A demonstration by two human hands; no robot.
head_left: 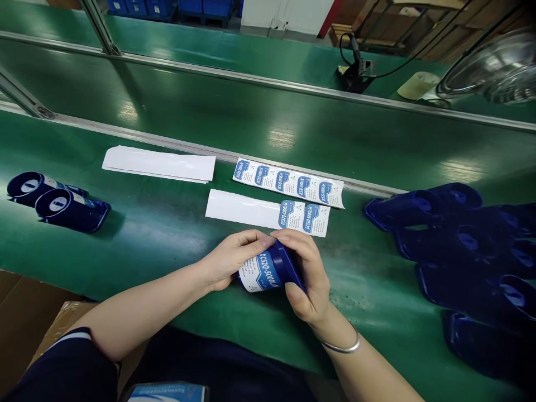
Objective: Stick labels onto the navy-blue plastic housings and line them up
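Observation:
Both hands hold one dark blue plastic housing (286, 265), tilted above the green worktop near its front edge. A blue and white label reading DC52Q-5000L/H (262, 273) lies on its curved side. My left hand (234, 257) grips the label end, its thumb along the upper edge of the label. Around the flanged end wraps my right hand (307, 273), fingers over the top and thumb below. Just beyond my hands lies a label strip (243, 209) with two labels at its right end. Behind it sits a fuller label strip (288, 181).
Blank white backing strips (159, 164) lie at the back left. Two labelled blue housings (71, 207) rest at the far left. Several more blue housings (464, 240) crowd the right side. A metal rail (167, 144) runs behind the strips, and a cardboard box (20, 324) stands below left.

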